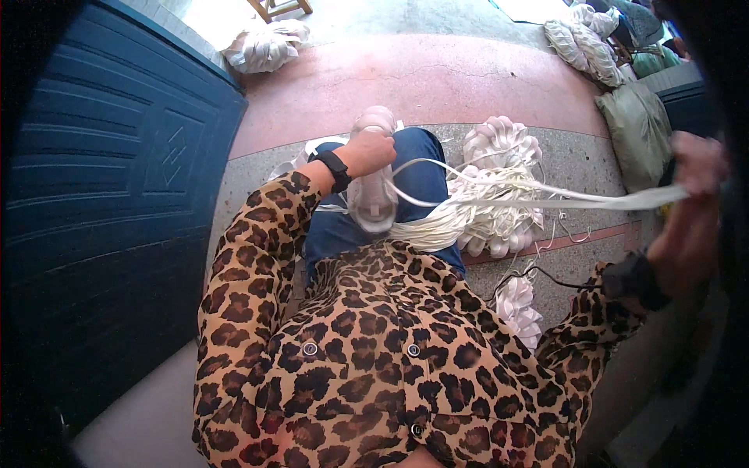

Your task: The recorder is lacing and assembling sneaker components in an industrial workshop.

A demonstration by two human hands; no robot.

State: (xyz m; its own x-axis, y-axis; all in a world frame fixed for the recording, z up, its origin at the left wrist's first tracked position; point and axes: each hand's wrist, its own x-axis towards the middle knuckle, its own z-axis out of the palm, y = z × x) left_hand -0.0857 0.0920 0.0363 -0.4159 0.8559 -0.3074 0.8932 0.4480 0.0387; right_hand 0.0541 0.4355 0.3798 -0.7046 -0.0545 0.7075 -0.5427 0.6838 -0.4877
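My left hand (370, 151) grips a pale, clear bottle-shaped spool (373, 195) held upright over my lap, with white cord wound round its lower end. My right hand (697, 168) is raised at the far right and is closed on a band of white cords (577, 199) pulled taut from the spool. A loose hank of the same cream cords (437, 230) hangs over my blue-trousered thigh. Both wrists wear dark bands, and my sleeves are leopard-print.
A heap of looped white cord bundles (499, 148) lies on the speckled floor by my knee, with a smaller bundle (519, 308) nearer. A dark blue panelled door (117, 179) stands at left. More white bundles (265, 47) and sacks (640, 129) lie farther off.
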